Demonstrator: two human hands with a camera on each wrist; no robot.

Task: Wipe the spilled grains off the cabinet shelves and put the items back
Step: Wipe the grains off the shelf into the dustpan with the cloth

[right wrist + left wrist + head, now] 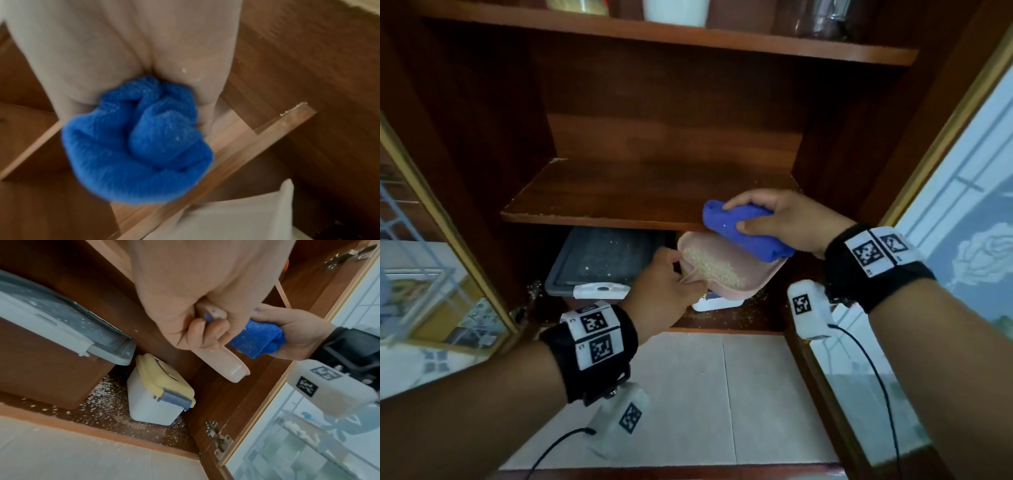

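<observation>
My right hand grips a bunched blue cloth at the front right edge of the middle wooden shelf. Just under that edge my left hand holds a pink dustpan by its handle, with a heap of pale grains inside. In the left wrist view my left hand is wrapped round the dustpan handle, with the cloth beside it. The right wrist view is filled by the cloth in my palm. Grains speckle the bottom shelf.
On the bottom shelf stand a brown bin with a grey lid and a white box with a yellow lid. Containers sit on the top shelf, among them a white one. Glass cabinet doors hang open on both sides.
</observation>
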